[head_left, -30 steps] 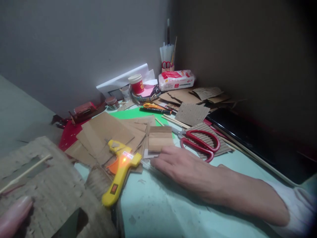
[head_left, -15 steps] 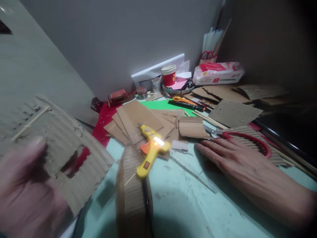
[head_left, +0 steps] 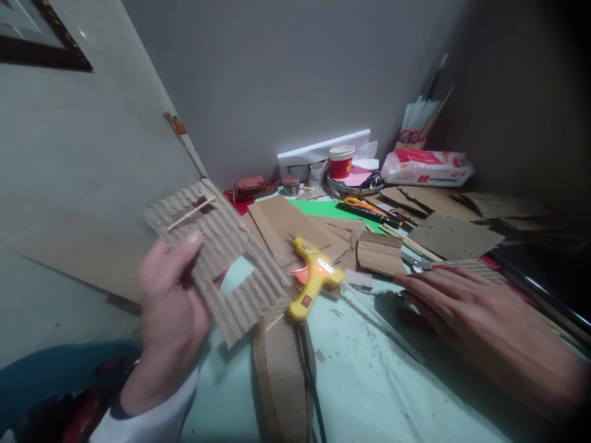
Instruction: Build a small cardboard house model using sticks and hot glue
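Note:
My left hand (head_left: pixel 170 307) grips a corrugated cardboard panel (head_left: pixel 217 246) with a square window cut in it and a thin wooden stick (head_left: pixel 190 213) stuck near its top edge. I hold it tilted above the table's left edge. My right hand (head_left: pixel 455 311) lies flat on the pale green table (head_left: pixel 369 381), fingers stretched out, holding nothing. A yellow hot glue gun (head_left: pixel 313 280) lies between the two hands, its light glowing orange. A curved piece of corrugated cardboard (head_left: pixel 281 369) stands on the table just below the panel.
Cardboard offcuts (head_left: pixel 455 234), green paper (head_left: pixel 323 208), orange scissors (head_left: pixel 362 203), wooden sticks (head_left: pixel 409 241), a red cup (head_left: pixel 340 162), a tissue pack (head_left: pixel 427 167) and a holder of glue sticks (head_left: pixel 418 123) crowd the back corner. Grey walls close in behind and at right. A blue tub (head_left: pixel 60 369) sits low left.
My left hand raised the cardboard panel and brought it toward the centre, into clearer view. The view swung left and back. My right hand stayed flat on the table.

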Motion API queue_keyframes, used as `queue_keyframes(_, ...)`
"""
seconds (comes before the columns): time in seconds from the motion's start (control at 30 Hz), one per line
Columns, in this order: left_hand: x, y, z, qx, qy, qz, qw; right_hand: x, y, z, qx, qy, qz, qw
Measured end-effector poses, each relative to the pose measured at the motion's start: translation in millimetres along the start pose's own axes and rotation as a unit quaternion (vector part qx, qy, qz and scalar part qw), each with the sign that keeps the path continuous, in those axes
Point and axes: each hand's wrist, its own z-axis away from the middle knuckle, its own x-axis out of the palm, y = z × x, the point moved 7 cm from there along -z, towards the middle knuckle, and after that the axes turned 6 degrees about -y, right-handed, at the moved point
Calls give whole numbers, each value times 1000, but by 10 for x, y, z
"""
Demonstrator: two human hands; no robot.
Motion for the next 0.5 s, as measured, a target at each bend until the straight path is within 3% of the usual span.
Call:
queue_keyframes(0.1,7,-33,7,-23,-27,12,999,-203,-364,-210,-61,25,46,997)
queue_keyframes(0.2,-13,-35,0,-23,-29,15,999,-226,-885,-546,-140,-32,-33,989)
queue_keyframes(0.33,-104,29,-61,16,11,27,999,160,-1467,-918,-200,-139,28,970)
queue_keyframes(0.5,-198,65,-140,40,41,28,998,619,-1736,-1087,-222,-142,40,964)
